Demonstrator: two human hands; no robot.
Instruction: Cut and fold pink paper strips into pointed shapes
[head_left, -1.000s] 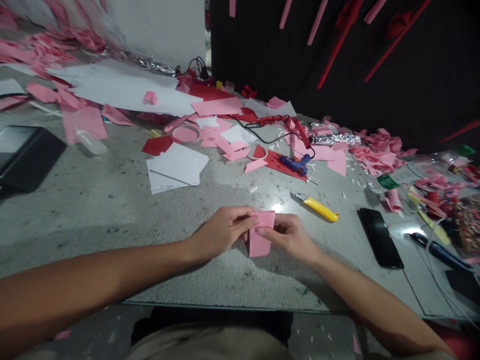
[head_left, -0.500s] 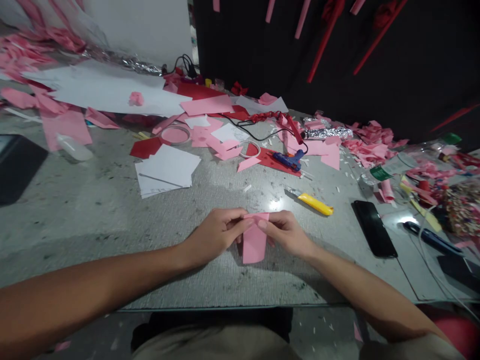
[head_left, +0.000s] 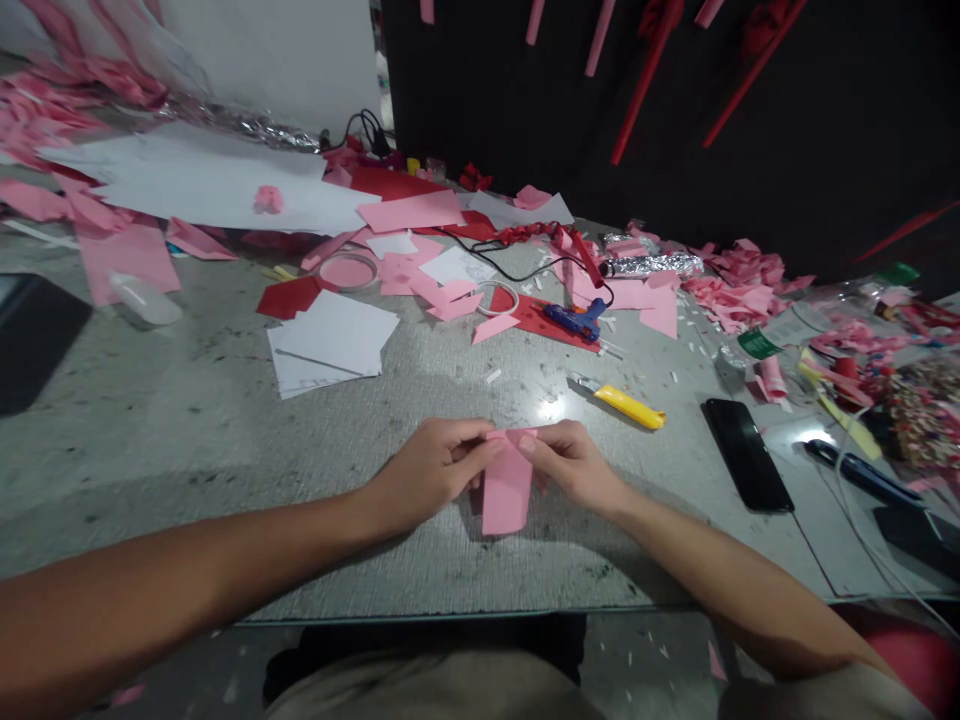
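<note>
A small strip of pink paper [head_left: 507, 492] is held between both hands near the table's front edge. My left hand [head_left: 442, 462] pinches its upper left corner, thumb in front and fingers behind. On the other side my right hand [head_left: 574, 460] grips the upper right corner in the same way. The paper's top edge looks folded over, and its lower part hangs toward me. Most of the fingertips behind the paper are hidden. Beyond my right hand lies a yellow utility knife [head_left: 628, 407] with its blade out.
A blue glue gun [head_left: 577, 320] rests on red paper behind the knife. White paper sheets [head_left: 337, 340] lie left of centre, a black phone [head_left: 748, 455] at right. Pink scraps [head_left: 739, 285], tape rolls [head_left: 349, 270] and a plastic bottle [head_left: 787, 330] clutter the back and right side.
The pink paper's lower end has swung slightly toward me and left. Both hands keep their pinch in nearly the same place.
</note>
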